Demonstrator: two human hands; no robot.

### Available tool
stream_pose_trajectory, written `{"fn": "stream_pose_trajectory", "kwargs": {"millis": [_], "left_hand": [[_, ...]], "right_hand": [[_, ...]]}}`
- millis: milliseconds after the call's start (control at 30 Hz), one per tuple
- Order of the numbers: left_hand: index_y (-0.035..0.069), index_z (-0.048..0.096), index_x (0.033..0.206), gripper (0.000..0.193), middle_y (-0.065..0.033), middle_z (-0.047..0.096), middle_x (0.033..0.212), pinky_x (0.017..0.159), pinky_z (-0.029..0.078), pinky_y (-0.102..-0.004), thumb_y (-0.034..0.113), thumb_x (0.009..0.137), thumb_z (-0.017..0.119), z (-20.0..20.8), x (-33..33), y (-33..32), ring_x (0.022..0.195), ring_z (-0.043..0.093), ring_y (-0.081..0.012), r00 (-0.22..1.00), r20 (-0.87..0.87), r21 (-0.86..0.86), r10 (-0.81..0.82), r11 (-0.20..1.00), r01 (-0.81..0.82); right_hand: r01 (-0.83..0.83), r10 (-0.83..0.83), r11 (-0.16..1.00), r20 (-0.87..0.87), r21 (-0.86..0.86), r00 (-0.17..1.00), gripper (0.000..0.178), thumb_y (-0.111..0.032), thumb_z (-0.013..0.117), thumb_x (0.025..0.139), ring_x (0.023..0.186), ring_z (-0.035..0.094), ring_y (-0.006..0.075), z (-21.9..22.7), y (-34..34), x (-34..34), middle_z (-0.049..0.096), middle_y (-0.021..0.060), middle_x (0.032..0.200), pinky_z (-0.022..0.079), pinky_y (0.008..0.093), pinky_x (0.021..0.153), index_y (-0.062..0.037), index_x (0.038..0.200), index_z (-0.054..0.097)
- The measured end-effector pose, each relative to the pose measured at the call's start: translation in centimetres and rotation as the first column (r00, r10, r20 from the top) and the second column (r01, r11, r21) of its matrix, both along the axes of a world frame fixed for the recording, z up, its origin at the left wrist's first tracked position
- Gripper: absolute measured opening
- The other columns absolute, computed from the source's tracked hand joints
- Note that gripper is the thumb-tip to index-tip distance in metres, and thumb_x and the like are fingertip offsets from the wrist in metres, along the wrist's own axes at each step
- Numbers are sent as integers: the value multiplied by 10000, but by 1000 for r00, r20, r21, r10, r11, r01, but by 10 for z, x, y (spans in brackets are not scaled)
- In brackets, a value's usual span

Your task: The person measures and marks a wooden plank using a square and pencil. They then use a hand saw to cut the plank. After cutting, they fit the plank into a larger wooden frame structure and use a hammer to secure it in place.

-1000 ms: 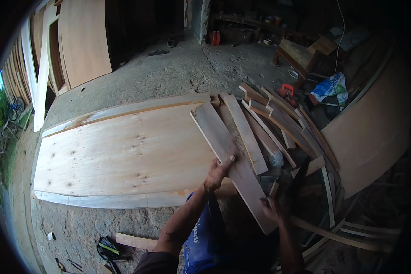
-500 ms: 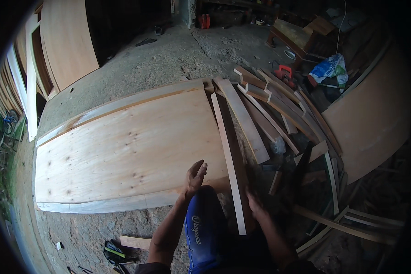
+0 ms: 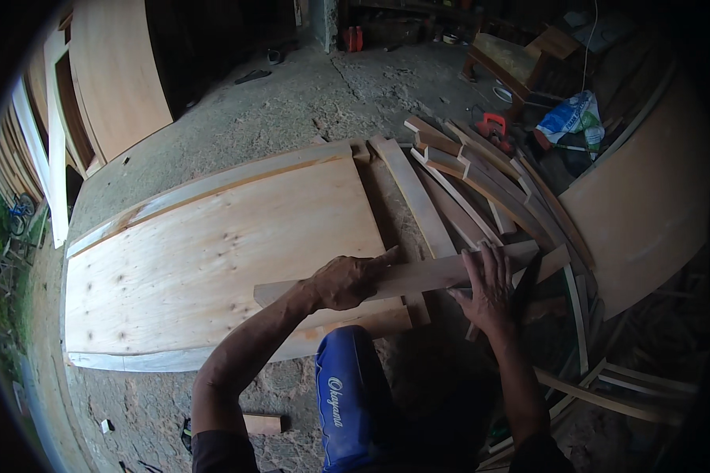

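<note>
A wooden plank [image 3: 426,274] lies crosswise in front of me, its left end over the plywood panel [image 3: 213,268] and its right end over the loose boards. My left hand [image 3: 345,282] is closed on the plank left of its middle, index finger stretched along it. Near the right end, my right hand [image 3: 489,288] grips the same plank, fingers over its top face and thumb at the near edge. The panel lies flat on the floor, with a pale wooden strip [image 3: 181,201] along its far edge and another [image 3: 146,361] along its near edge.
Several cut boards [image 3: 481,177] are piled to the right, near a red power tool [image 3: 491,124] and a blue-and-white sack [image 3: 572,118]. A large sheet [image 3: 631,213] leans at far right. Upright plywood [image 3: 122,79] stands at far left. My blue-clad knee [image 3: 347,378] is close below the plank.
The plank has turned from pointing away from me to lying crosswise. My left hand, empty and open before, now grips it. My right hand has shifted from its side to its right end.
</note>
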State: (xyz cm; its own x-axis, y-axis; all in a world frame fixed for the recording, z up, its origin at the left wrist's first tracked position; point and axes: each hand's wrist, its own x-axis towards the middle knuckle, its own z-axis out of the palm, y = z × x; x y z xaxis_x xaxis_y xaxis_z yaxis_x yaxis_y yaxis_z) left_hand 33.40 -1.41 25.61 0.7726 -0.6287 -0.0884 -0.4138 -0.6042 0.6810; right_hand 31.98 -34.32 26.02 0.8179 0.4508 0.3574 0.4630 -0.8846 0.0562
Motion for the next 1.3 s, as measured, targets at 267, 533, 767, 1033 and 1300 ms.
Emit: {"fn": "stream_pose_trajectory", "kwargs": {"millis": [267,533,767,1033,1300], "left_hand": [[90,428,1489,644,-120,661,1251,1002,467,-429,88,886,655,-19,22,8,1119,600,-327,690,591,-268,418,909,-320],[136,305,1578,702,-128,310,1632,1230,138,-520,484,1000,499,-271,-92,24,1527,239,-288,426,60,208,903,406,-890],[173,240,1598,751,-99,225,1668,1234,122,-524,433,968,556,-286,-89,37,1546,179,-262,487,129,367,864,414,-833],[165,218,1602,1199,-148,201,1666,1231,102,-554,485,633,848,-258,-85,23,1553,149,-293,521,61,386,851,462,-799],[157,247,1595,790,-145,207,1666,1229,110,-537,369,926,609,-268,-83,26,1550,161,-297,542,119,391,832,462,-796]], "right_hand": [[49,152,892,-399,450,904,461,-378,707,916,914,666,425,-115,-21,-10,665,193,1033,540,474,744,-41,1188,549],[356,26,739,-551,573,834,674,-441,669,940,1105,682,334,-218,57,77,707,210,1150,561,425,876,-42,1444,465],[415,90,688,-638,595,765,753,-542,664,912,1176,632,355,-246,132,124,637,214,1298,518,439,972,-28,1433,487],[269,-37,820,-422,505,906,724,-584,640,905,1258,562,362,-291,131,152,584,208,1377,451,442,1057,-24,1359,578],[350,160,628,-556,695,816,542,-336,729,907,1074,658,260,-258,139,151,614,168,1288,569,381,881,6,1302,585]]}}
